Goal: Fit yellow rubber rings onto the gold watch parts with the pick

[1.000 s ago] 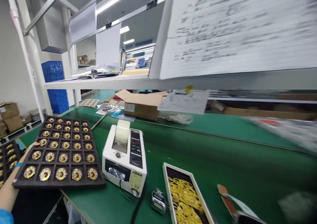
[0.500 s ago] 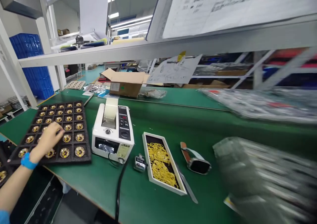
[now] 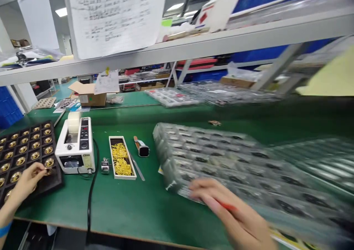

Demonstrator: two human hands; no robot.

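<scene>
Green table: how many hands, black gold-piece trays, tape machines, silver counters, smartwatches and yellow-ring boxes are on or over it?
Hands (left hand, right hand): 2
Black tray: 1
Tape machine: 1
Counter: 1
Smartwatch: 1
Ring box: 1
Total: 7

- A broad green work surface (image 3: 163, 218) in front.
- A long pale-grey metal shelf (image 3: 193, 45) spanning above it.
- Stacked blue plastic crates (image 3: 9, 111) at far left.
- Blue-green floor (image 3: 61, 90) in the distance.
- A bright white rectangular ceiling light (image 3: 61, 12), upper left.
</scene>
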